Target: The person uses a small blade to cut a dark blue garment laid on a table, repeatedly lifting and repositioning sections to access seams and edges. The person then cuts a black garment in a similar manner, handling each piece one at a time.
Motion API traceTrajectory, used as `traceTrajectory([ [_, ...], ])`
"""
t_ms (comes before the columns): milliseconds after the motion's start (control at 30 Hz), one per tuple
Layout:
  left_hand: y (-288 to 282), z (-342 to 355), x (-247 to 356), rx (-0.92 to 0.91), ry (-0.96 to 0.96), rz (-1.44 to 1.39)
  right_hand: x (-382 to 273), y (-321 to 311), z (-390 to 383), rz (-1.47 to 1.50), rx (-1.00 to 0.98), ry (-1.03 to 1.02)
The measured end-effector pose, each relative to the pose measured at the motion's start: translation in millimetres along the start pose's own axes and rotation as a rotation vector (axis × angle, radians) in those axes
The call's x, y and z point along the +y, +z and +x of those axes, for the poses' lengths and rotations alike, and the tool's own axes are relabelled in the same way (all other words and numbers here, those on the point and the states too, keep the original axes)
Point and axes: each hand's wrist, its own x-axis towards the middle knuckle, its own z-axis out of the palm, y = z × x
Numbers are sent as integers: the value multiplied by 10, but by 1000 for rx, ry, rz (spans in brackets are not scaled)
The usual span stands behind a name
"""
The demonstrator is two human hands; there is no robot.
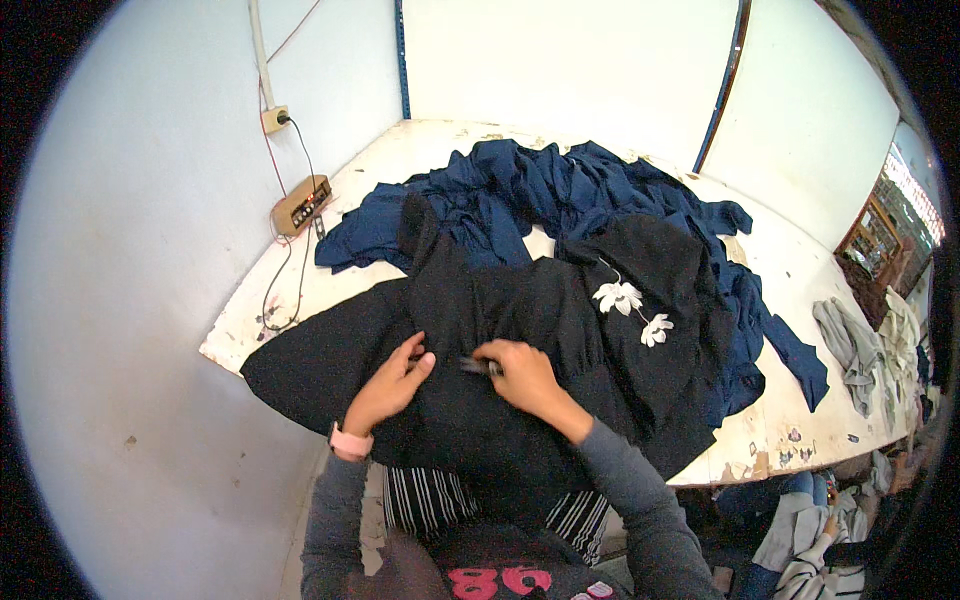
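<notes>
A black garment (455, 400) lies spread across the near part of the table, its lower edge hanging toward my lap. My left hand (388, 385) rests on it, thumb and fingers apart. Just to the right, my right hand (522, 375) is closed round a small metal tool (478, 366), blurred, perhaps thread snips, whose tip points left over the cloth. White flowers (620, 297) decorate the black fabric to the right of my hands. Behind it, dark blue garments (570, 190) are heaped in loose folds.
A white table (235, 325) with worn edges stands against the walls. On its left side sit a brown power box (302, 206) and a loose black cable (290, 310). Grey and white cloths (855, 345) lie at the right. Another person's hand (830, 525) shows at lower right.
</notes>
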Motion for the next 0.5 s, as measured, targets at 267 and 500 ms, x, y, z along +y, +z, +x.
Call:
traceTrajectory([
  [267, 5, 294, 46, 270, -25, -101, -340, -444, -1038, 292, -608, -351],
  [500, 372, 932, 620, -26, -71, 748, -134, -85, -1309, 248, -550, -210],
])
